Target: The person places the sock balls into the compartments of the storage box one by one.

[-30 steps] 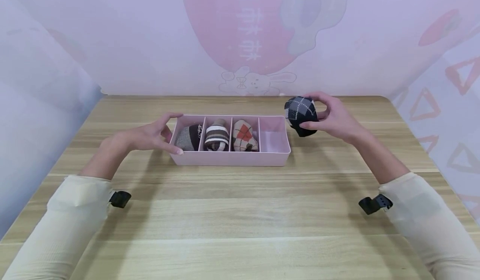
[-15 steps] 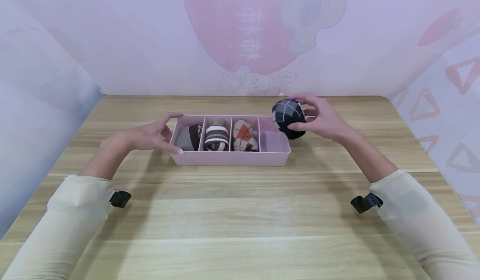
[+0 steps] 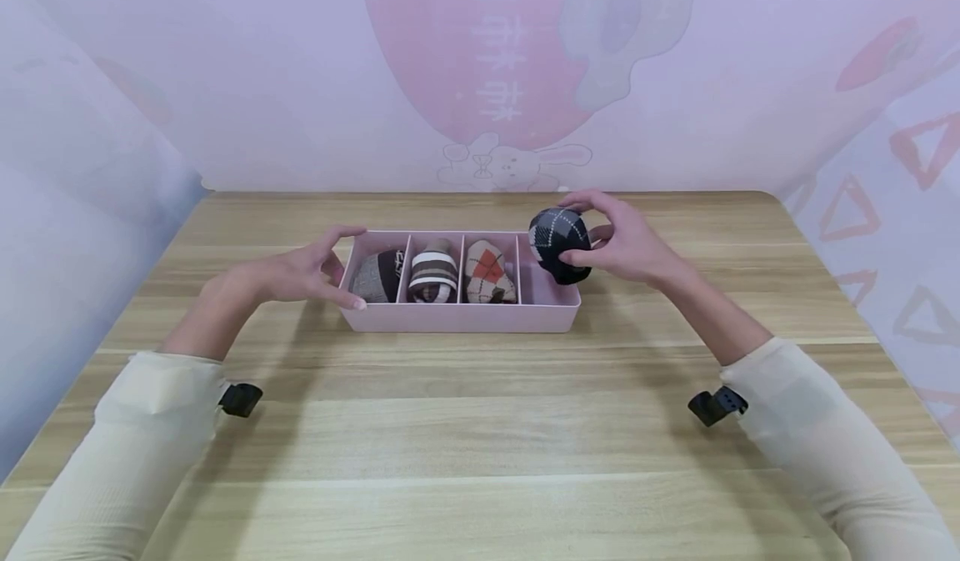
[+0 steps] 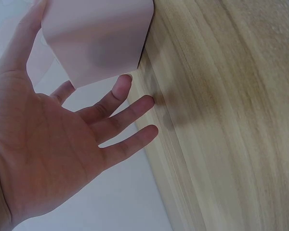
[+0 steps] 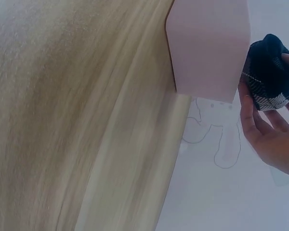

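A pink divided tray sits on the wooden table. Its three left compartments hold rolled socks: a grey-brown one, a brown striped one and a beige argyle one. My right hand grips a rolled black argyle sock ball over the tray's rightmost compartment; the right wrist view shows the sock ball beside the tray's end wall. My left hand rests against the tray's left end with straight fingers, holding nothing.
The wooden table stretches wide in front of the tray. A pale curtain with a pink print closes off the back and sides. Small black wrist cameras sit at both cuffs.
My right hand has carried the black argyle sock ball leftward and slightly down, from beside the tray's right end to over its rightmost compartment. The left hand has stayed put.
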